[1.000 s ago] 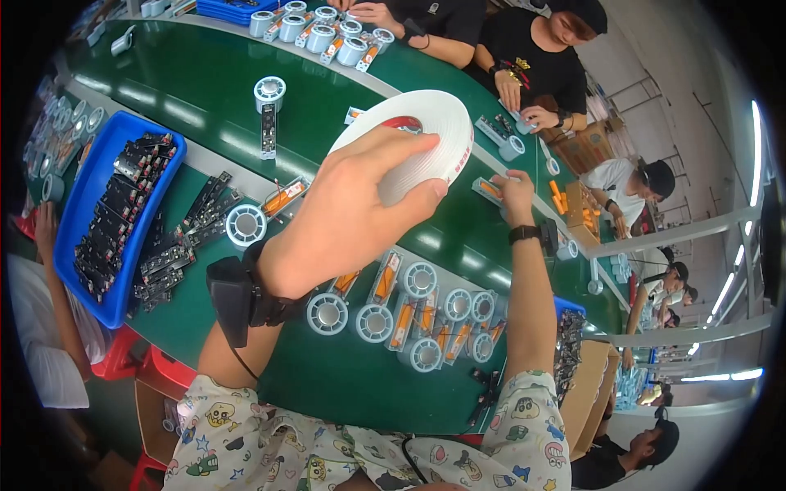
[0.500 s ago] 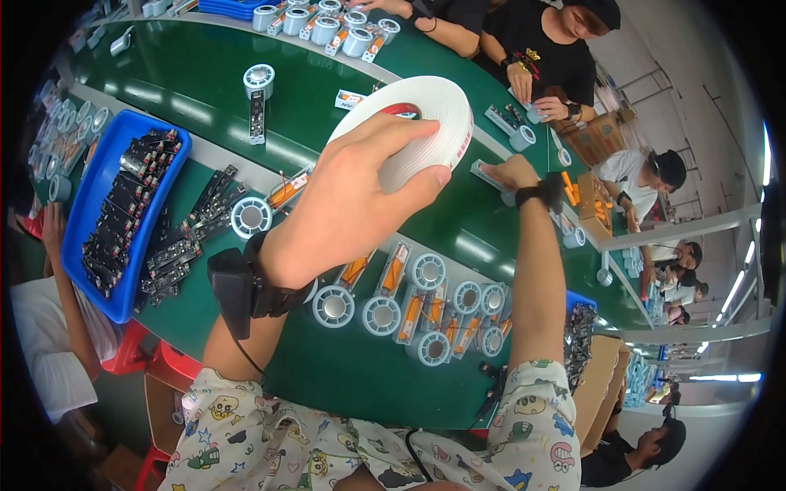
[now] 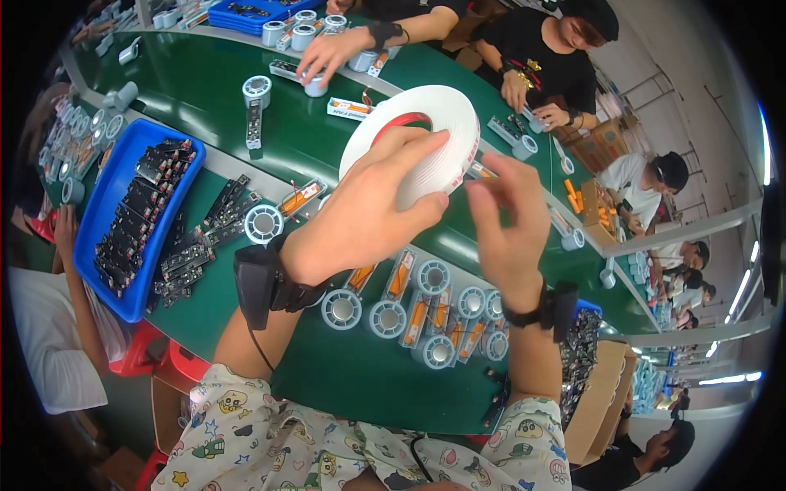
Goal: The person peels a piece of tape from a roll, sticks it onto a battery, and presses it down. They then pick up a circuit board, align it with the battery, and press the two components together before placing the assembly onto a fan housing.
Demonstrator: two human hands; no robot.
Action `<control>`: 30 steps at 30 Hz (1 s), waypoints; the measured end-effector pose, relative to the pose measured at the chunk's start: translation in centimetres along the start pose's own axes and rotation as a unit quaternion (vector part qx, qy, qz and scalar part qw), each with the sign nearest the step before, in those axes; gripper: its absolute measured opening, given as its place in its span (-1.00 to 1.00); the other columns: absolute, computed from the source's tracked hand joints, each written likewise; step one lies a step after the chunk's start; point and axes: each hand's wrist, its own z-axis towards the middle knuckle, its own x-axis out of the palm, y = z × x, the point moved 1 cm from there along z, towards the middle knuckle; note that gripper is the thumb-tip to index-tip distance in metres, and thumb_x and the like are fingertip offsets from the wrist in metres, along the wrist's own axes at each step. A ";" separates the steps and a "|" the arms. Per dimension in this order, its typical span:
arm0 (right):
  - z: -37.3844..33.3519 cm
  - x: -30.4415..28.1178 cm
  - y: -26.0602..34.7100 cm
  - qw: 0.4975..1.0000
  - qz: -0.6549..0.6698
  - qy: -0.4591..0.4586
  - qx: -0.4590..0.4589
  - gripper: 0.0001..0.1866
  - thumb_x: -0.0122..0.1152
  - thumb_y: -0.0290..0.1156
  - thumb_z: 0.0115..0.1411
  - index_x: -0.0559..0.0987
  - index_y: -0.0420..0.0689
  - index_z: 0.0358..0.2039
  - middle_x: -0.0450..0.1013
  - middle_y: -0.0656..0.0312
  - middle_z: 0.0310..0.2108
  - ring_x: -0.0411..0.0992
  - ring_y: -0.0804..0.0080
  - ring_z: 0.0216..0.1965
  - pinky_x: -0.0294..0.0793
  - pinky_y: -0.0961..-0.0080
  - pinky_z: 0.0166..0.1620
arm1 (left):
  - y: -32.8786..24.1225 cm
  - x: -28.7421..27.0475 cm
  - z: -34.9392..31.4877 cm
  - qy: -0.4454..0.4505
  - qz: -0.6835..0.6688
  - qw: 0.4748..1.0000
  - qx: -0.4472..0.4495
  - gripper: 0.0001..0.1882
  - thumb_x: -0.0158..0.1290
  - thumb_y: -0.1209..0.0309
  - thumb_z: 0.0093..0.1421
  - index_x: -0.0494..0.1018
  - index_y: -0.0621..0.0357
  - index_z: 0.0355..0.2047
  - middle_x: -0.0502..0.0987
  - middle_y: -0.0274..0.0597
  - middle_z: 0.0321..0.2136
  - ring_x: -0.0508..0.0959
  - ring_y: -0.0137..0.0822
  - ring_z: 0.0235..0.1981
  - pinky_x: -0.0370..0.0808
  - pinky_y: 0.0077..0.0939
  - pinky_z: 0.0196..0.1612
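A large roll of white tape point(image 3: 446, 159) with a red inner core is held up over the green bench by my left hand point(image 3: 368, 192); its thumb and fingers close on the roll's side. My right hand point(image 3: 516, 221) is raised just right of the roll, fingers apart and slightly curled, and I see nothing in it. Below both hands, several light-blue fan bodies point(image 3: 387, 319) with round metal discs and orange cells lie on the bench. Another fan body point(image 3: 264, 223) rests left of my left wrist.
At left, a blue tray point(image 3: 135, 307) holds many black circuit boards, with more boards point(image 3: 180, 262) loose beside it. A green conveyor belt point(image 3: 196, 78) crosses beyond, carrying a fan body with a board point(image 3: 255, 110). Co-workers sit opposite; one's hand point(image 3: 332, 53) touches a part on the belt.
My right hand has drawn back from the belt at the right to beside the tape roll. The left hand still holds the roll. A co-worker's hand has reached onto the belt.
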 end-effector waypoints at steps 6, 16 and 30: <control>-1.3 -0.4 1.0 0.989 -0.082 0.000 -0.124 -0.63 0.38 -0.65 0.11 0.59 -0.24 -0.04 0.48 0.08 -0.07 0.57 0.39 -0.27 0.60 0.54 -0.24 | -0.2 1.2 0.5 0.042 0.009 0.999 -0.010 -0.40 0.12 0.46 0.20 0.33 0.29 0.27 0.32 0.15 0.23 0.34 0.08 0.28 0.31 -0.23 0.29; -3.9 -2.2 1.6 0.999 0.029 0.010 -0.034 -0.79 0.33 -0.72 0.14 0.46 -0.23 -0.32 0.44 0.12 -0.14 0.45 0.41 -0.17 0.40 0.55 -0.03 | -0.6 2.3 -0.7 0.058 0.023 0.996 0.056 -0.37 0.12 0.26 0.20 0.32 0.31 0.24 0.36 0.25 0.07 0.45 0.27 0.01 0.41 -0.03 0.08; -3.6 -4.0 2.0 0.996 0.071 0.047 0.039 -0.65 0.35 -0.70 0.14 0.48 -0.25 -0.08 0.54 0.17 -0.30 0.46 0.50 -0.33 0.45 0.59 -0.19 | -1.1 2.4 -0.6 0.126 -0.023 0.991 0.041 -0.44 0.05 0.34 0.22 0.33 0.38 0.19 0.37 0.19 0.03 0.45 0.18 0.05 0.42 -0.12 0.11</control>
